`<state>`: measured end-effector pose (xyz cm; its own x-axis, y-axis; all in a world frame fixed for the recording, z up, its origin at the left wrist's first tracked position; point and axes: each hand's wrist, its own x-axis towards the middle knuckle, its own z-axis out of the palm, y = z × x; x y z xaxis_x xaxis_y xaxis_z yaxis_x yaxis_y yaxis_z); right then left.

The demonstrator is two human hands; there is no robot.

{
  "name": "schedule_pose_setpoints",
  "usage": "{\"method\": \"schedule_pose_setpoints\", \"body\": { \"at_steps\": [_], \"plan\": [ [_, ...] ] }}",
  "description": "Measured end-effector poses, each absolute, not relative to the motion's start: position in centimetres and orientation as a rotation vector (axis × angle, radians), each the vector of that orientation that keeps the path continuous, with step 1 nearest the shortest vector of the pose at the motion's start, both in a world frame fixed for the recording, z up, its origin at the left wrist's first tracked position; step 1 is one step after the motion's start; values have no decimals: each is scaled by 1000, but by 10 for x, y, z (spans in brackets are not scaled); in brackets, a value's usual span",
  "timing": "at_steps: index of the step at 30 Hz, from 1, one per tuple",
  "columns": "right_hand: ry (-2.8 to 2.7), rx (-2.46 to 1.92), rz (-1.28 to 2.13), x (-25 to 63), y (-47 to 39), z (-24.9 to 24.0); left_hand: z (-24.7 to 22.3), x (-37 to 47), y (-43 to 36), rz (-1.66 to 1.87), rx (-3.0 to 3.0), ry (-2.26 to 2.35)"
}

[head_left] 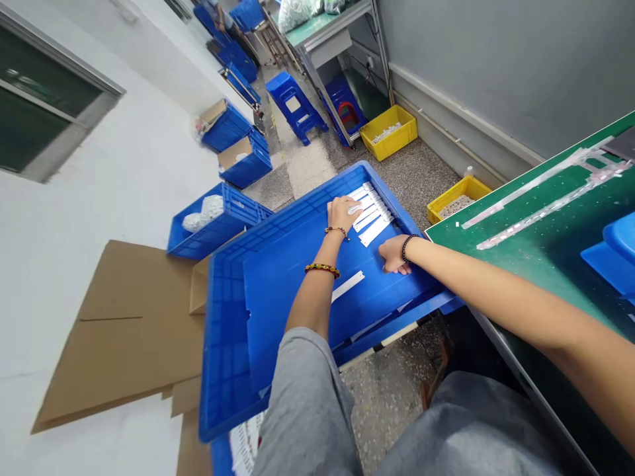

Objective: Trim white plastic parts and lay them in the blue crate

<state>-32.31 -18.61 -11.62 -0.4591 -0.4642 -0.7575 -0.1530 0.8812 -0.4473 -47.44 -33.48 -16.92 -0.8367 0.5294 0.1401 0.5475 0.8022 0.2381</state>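
A row of flat white strips [376,231] lies side by side in the far right corner of a large blue crate [223,370], on a blue sheet [282,291]. My left hand [341,213] is over the row's left side, its fingers closed round a white strip. Just right of the row, my right hand [394,254] hangs low over the sheet with curled fingers; whatever is inside them is hidden. One loose white strip [347,287] rests nearer to me, partly covered by my left forearm.
A green-topped table [540,277] stands along the crate's right side. Yellow bins [389,135] with small white parts sit on the floor beyond. Blue crates [213,221] and flat cardboard [133,344] line the left wall. A blue stool [295,106] stands farther off.
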Motion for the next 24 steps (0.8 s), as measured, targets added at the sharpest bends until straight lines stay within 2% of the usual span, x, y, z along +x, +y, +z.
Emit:
{"method": "schedule_pose_setpoints", "body": {
  "at_steps": [16, 24],
  "plan": [
    [2047, -426, -404, -324, -186, -119, -181, -500, -316, -390, -404, -2950],
    [2036, -426, -403, -324, -187, -118, -171, -486, -326, -403, -602, -2880]
  ]
}}
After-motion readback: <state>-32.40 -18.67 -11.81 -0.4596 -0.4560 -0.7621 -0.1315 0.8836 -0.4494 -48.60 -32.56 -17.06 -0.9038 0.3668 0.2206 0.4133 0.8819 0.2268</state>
